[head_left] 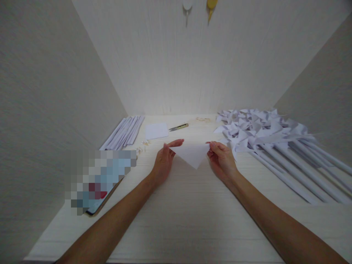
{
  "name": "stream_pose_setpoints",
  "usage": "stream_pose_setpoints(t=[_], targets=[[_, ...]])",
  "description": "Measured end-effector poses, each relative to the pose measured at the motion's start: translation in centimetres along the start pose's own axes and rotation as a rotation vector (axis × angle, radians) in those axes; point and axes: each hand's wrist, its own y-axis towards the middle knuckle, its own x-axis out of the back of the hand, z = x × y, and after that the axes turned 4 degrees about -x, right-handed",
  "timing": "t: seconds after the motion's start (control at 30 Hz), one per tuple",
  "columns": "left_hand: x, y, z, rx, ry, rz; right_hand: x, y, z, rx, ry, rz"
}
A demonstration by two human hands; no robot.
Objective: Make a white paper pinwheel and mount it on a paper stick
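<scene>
Paper sheet (194, 156) is mid-table between the hands, showing as a triangle, point toward the near side. Left hand (163, 163) pinches its left corner, thumb against fingers, index stretched right along the far edge. Right hand (222, 158) pinches the right corner, thumb on fingertips. Far side, left of center: flat white paper (156, 131), snips (179, 127) just right of it. Paper strips (123, 132) far left, paper pinwheels (251, 128) far right, paper tubes (299, 168) nearer on the right.
</scene>
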Motion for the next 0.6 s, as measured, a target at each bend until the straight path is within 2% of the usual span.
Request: stream_pose_setpoints(t=[0.17,0.43,0.6], targets=[[-0.27,-0.55,0.19,0.067,-0.005,0.090,-0.42,-0.53,-0.54,-0.038,-0.020,-0.026],[-0.34,-0.48,0.38,0.206,-0.037,-0.001,-0.53,-0.65,-0.69,-0.057,0.004,-0.049],[-0.44,-0.44,0.30,0.215,-0.039,-0.041,-0.62,-0.98,-0.98,-0.103,-0.063,0.049]])
